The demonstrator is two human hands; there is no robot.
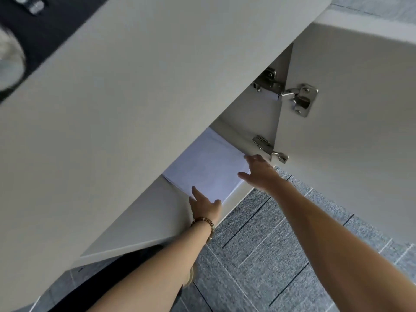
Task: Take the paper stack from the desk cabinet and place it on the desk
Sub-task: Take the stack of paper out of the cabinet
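A white paper stack (207, 165) lies flat on the bottom shelf (162, 212) of the desk cabinet, partly hidden under the desk top (135, 97). My left hand (204, 204), with a bead bracelet at the wrist, touches the stack's near corner, thumb on top and fingers apart. My right hand (258, 171) rests at the stack's right edge with fingers spread. Neither hand has lifted the paper; whether fingers reach under it is hidden.
The cabinet door (349, 131) stands swung open to the right on two metal hinges (297, 97). Grey carpet tiles (281, 244) cover the floor below. A dark surface with blurred objects (33, 30) shows at the top left.
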